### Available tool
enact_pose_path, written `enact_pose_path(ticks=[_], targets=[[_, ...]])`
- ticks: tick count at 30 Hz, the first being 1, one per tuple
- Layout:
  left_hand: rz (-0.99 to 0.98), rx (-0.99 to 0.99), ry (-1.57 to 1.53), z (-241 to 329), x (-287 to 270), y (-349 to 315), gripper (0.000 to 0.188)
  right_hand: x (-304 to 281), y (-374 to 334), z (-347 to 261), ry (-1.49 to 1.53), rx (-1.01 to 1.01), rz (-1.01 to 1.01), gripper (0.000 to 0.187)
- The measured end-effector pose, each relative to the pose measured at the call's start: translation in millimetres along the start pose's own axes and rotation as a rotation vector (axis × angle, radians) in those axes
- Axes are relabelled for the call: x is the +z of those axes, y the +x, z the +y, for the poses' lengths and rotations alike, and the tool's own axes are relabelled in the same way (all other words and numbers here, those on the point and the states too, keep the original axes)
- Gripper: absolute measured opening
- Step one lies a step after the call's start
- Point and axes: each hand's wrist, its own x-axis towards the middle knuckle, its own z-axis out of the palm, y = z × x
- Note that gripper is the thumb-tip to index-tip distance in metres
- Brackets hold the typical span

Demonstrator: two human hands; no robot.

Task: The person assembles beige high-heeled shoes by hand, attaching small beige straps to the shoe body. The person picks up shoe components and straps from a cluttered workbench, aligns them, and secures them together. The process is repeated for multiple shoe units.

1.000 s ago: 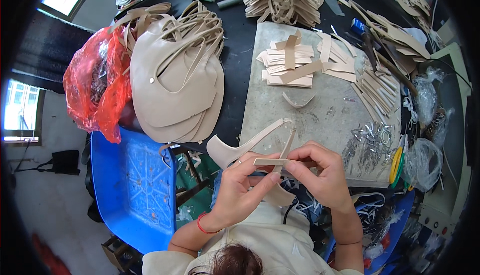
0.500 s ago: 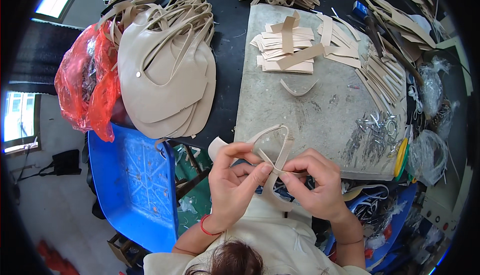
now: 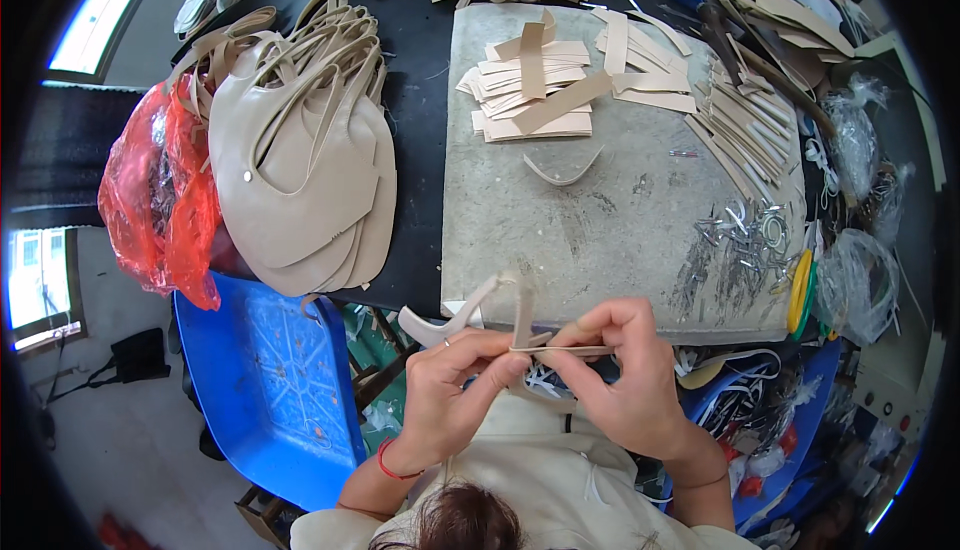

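Note:
At the near edge of the work board, my left hand [image 3: 455, 382] pinches a long beige leather-like strap [image 3: 523, 312], which bends up in a loop above the fingers. My right hand [image 3: 622, 375] grips a short narrow beige strip [image 3: 572, 349] between thumb and forefinger; it lies against the strap by my left fingertips. Whether the strip is wrapped fully round the strap is hidden by the fingers. The strap's wider end [image 3: 428, 328] hangs out to the left of my left hand. A loose curved strip [image 3: 563, 168] rests on the board farther away.
The grey board [image 3: 620, 250] carries piled beige strips [image 3: 540, 80], metal rings and hardware [image 3: 745, 240]. Stacked beige bag panels [image 3: 300, 180] lie left beside a red plastic bag [image 3: 160, 190]. Below stands a blue tub [image 3: 275, 380]. Yellow-handled scissors [image 3: 801, 280] lie at the board's right edge.
The strip at my fingers now points out to the right in my right hand. My hands have come slightly nearer me, and the view has shifted so the table sits farther left.

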Motion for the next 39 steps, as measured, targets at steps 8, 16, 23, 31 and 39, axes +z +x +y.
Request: enact_pose_path(ticks=[8, 16, 23, 31, 39], targets=[[0.073, -0.052, -0.240, 2, 11, -3, 0.018, -6, 5, -6, -0.078, -0.026, -0.014, 0.023], [0.043, -0.096, -0.313, 4, 16, -4, 0.019, -9, 11, -10, -0.052, 0.033, -0.034, 0.020], [-0.023, 0.018, -0.262, 3, 15, 3, 0.014, -5, 3, 6, -0.017, -0.123, 0.023, 0.021], [0.212, 0.092, -0.038, 7, -7, 7, 0.011, -14, 43, -8, -0.300, -0.135, 0.112, 0.033], [0.254, 0.082, -0.235, 18, -24, 9, 0.015, -29, 108, 8, -0.958, -0.743, -0.026, 0.022]])
